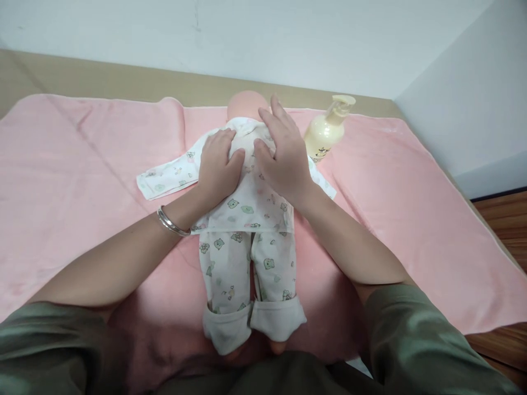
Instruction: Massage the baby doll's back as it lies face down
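Note:
A baby doll (247, 104) lies on a pink cloth, its head toward the wall. It wears a white long-sleeved top (247, 211) with small printed animals and matching trousers (230, 269) with rolled cuffs. My left hand (220, 164) rests on the left side of the doll's upper body, fingers apart. On the right side of the chest is my right hand (284, 151), its fingers spread and the fingertips near the doll's head. Neither hand grips anything that shows. The doll's face cannot be made out.
A pale yellow pump bottle (325, 131) stands on the pink cloth (395, 192), just right of my right hand. Behind the cloth runs a tan surface edge (197, 82) against a white wall (263, 38). Wood-patterned flooring (504, 219) shows at the right.

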Demonstrator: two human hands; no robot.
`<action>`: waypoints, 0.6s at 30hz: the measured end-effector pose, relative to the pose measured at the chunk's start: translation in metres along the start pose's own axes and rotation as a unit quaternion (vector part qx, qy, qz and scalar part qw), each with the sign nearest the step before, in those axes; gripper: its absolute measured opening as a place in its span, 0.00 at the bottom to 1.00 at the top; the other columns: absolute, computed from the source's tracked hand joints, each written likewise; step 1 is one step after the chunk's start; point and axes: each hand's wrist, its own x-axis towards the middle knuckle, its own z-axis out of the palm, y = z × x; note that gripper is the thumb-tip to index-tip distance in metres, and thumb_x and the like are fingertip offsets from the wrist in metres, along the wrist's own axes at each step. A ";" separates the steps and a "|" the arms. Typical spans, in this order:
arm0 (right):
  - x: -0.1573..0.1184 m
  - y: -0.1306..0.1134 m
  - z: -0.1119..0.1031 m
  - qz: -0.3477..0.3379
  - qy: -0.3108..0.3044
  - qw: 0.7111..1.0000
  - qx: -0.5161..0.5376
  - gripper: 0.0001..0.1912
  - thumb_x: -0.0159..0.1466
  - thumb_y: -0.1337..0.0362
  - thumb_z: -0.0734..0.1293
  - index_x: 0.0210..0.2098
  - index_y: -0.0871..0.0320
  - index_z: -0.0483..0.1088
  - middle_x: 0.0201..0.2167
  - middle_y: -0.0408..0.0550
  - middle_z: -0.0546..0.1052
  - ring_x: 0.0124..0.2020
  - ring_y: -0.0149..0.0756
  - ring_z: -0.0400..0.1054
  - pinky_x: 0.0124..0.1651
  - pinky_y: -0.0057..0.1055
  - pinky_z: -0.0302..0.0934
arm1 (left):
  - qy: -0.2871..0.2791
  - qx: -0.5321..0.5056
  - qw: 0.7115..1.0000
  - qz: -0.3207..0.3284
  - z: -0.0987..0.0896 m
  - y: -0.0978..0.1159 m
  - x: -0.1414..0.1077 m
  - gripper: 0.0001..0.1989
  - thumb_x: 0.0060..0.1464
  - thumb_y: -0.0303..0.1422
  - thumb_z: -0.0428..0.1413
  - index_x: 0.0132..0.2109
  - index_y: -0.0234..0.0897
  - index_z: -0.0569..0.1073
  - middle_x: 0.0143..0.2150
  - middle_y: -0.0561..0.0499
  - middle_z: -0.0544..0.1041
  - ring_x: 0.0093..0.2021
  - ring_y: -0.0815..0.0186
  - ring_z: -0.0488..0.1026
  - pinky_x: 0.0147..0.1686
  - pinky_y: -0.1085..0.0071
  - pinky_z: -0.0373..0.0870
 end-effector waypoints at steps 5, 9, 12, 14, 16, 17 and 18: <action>0.002 0.004 0.018 -0.019 -0.090 0.995 -0.027 0.30 0.70 0.64 0.55 0.70 0.62 0.60 0.76 0.53 0.55 0.79 0.46 0.45 0.81 0.52 0.41 | -0.003 -0.004 1.000 -0.006 0.001 0.001 0.001 0.23 0.62 0.39 0.46 0.61 0.40 0.71 0.67 0.43 0.72 0.70 0.53 0.65 0.76 0.53 0.55; 0.003 0.004 0.012 -0.021 -0.048 0.998 -0.020 0.29 0.71 0.64 0.54 0.69 0.61 0.62 0.76 0.51 0.56 0.79 0.43 0.47 0.81 0.47 0.47 | -0.009 -0.006 1.000 -0.013 0.000 0.001 0.000 0.24 0.63 0.38 0.45 0.63 0.38 0.69 0.69 0.42 0.70 0.72 0.52 0.64 0.77 0.52 0.54; 0.003 0.003 0.007 -0.014 -0.006 0.999 -0.031 0.29 0.70 0.66 0.55 0.70 0.62 0.60 0.78 0.51 0.51 0.79 0.40 0.44 0.81 0.40 0.47 | -0.005 -0.006 1.000 -0.015 0.000 0.001 0.000 0.24 0.62 0.37 0.46 0.63 0.39 0.70 0.69 0.43 0.71 0.72 0.53 0.63 0.76 0.51 0.55; 0.003 0.003 0.010 -0.015 -0.042 0.998 -0.037 0.30 0.71 0.65 0.55 0.70 0.64 0.60 0.77 0.54 0.51 0.79 0.43 0.45 0.81 0.44 0.45 | 0.000 -0.008 1.000 -0.011 -0.001 0.001 0.000 0.24 0.61 0.37 0.47 0.62 0.41 0.71 0.68 0.45 0.72 0.71 0.54 0.65 0.76 0.52 0.57; 0.003 0.003 0.014 -0.026 -0.093 0.995 -0.034 0.28 0.72 0.64 0.55 0.69 0.64 0.61 0.76 0.55 0.56 0.78 0.47 0.48 0.81 0.51 0.45 | 0.000 -0.010 1.000 -0.008 -0.002 0.001 0.000 0.23 0.60 0.37 0.48 0.61 0.42 0.72 0.67 0.46 0.73 0.69 0.54 0.66 0.75 0.52 0.59; 0.003 0.002 0.013 -0.032 -0.107 0.993 -0.028 0.27 0.73 0.63 0.55 0.68 0.63 0.63 0.75 0.55 0.58 0.77 0.48 0.50 0.80 0.52 0.46 | -0.001 -0.010 1.000 -0.008 -0.003 0.002 0.000 0.23 0.60 0.37 0.48 0.60 0.42 0.73 0.67 0.46 0.73 0.69 0.53 0.67 0.75 0.51 0.59; 0.003 0.001 0.009 -0.034 -0.109 0.993 -0.020 0.26 0.73 0.63 0.55 0.67 0.63 0.65 0.74 0.55 0.60 0.77 0.47 0.51 0.80 0.52 0.47 | -0.003 -0.009 1.000 -0.008 -0.004 0.003 0.000 0.23 0.60 0.38 0.48 0.60 0.42 0.73 0.67 0.45 0.73 0.69 0.53 0.67 0.75 0.50 0.59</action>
